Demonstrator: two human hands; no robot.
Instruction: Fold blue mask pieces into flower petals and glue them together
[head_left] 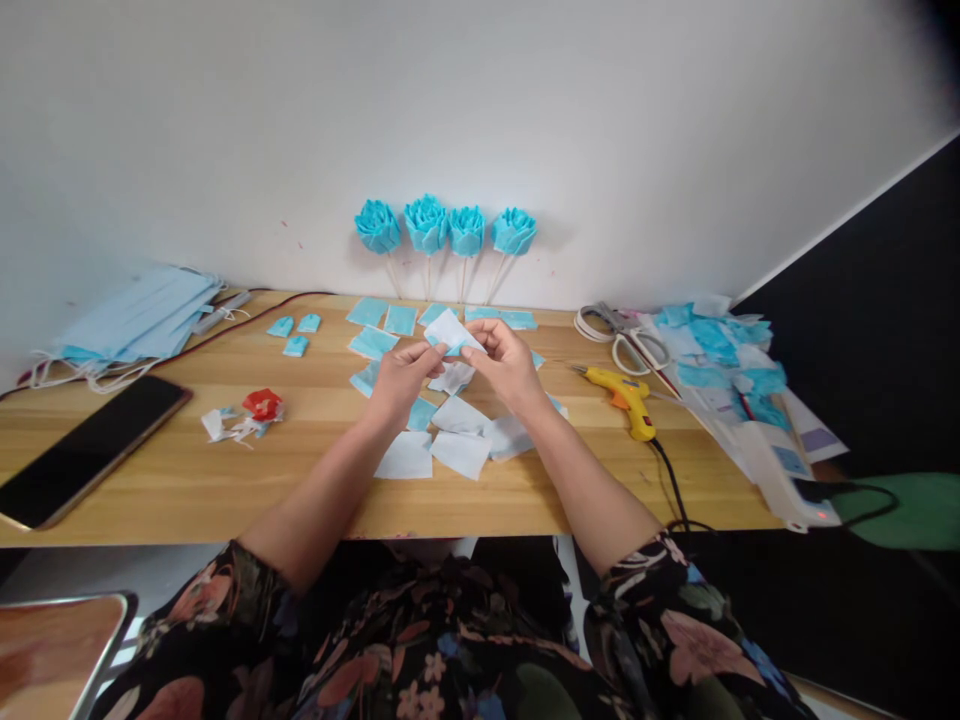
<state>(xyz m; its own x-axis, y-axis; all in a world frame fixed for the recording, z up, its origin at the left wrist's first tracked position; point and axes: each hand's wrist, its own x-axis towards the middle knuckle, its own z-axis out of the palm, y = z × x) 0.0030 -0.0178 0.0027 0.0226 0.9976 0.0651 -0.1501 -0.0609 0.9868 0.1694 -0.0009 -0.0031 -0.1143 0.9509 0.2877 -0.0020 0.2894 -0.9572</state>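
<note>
Between my two hands is a small white and blue fabric piece [453,331], its lower edge folded over to show blue. My left hand [405,378] pinches its lower left part between thumb and fingers. On the right side, my right hand [508,362] holds the same piece, fingers behind it and thumb in front. Blue rectangles [373,342] lie on the table behind and beside my hands. White-side-up rectangles [461,453] lie nearer to me, partly under my forearms. Three small folded blue pieces [295,346] sit to the left.
Several blue flowers on sticks [426,225] lean on the wall. Left are masks [142,315], a phone [94,450] and red and white scraps [262,405]. Right are scissors [621,338], a yellow glue gun [630,400] with cord, blue scraps [712,340] and a white power strip [784,475].
</note>
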